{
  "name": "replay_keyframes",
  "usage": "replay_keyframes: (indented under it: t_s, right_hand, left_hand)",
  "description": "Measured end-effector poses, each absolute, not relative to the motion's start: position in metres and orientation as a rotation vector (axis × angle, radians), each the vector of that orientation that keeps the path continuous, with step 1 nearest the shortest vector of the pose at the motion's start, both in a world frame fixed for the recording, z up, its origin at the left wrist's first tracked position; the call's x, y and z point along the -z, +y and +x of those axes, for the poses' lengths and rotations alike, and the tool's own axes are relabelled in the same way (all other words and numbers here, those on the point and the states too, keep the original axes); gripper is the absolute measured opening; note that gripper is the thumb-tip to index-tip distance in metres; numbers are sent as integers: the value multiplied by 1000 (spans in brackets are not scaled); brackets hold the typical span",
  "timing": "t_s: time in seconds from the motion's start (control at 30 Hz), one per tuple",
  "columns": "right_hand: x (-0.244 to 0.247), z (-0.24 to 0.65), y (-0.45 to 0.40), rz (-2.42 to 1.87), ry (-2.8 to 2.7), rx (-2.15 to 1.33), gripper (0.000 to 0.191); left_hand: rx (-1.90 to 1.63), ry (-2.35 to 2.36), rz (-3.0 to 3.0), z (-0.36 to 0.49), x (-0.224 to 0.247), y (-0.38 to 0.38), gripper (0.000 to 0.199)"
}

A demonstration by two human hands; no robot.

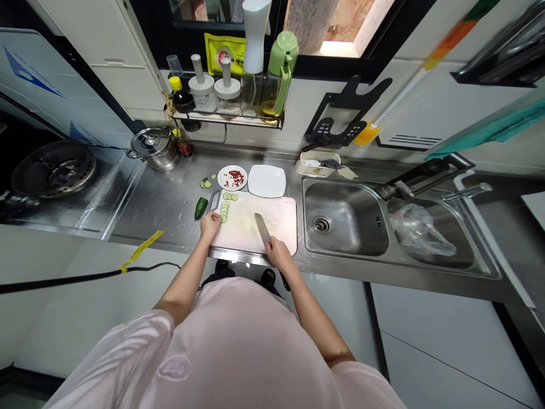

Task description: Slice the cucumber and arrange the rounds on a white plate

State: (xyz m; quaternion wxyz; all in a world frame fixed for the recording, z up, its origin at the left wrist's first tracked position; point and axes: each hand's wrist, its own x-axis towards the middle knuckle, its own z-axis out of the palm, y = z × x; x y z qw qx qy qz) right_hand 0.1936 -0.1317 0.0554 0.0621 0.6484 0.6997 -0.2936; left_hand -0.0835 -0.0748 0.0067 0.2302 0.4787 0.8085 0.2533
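Observation:
My right hand (279,253) is wrapped round the handle of a kitchen knife (263,228), whose blade points away from me over the white cutting board (272,209). At the board's left edge, my left hand (210,226) has its fingers pinched together at the near end of a curved row of cucumber slices (225,208). The lowest slice is at those fingertips, partly covered by them. A dark green piece of cucumber (201,208) lies on the counter, left of the board's grey handle (214,200).
Behind the board stand a plate of chopped red pieces (234,178) and a white square plate (267,180). Cucumber scraps (205,183) lie nearby. A steel sink (344,218) is to the right, a lidded pot (155,149) at back left. A seasoning rack (230,118) hangs above.

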Motion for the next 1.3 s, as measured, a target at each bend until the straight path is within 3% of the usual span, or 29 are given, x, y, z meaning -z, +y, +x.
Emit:
replay_keyframes:
  t_s: [0.73,0.9,1.3]
  right_hand:
    - [-58,196,-130,1965,2101,887,27]
    - [-55,197,-130,1969,2102,875,27]
    - [-53,203,-132,2006,2105,868,26]
  left_hand:
    - [-549,2284,1465,-80,-12,-78,15]
    - [-652,2307,1478,-79,-11,-76,23]
    - [-604,2328,1580,-42,-22,-12,29]
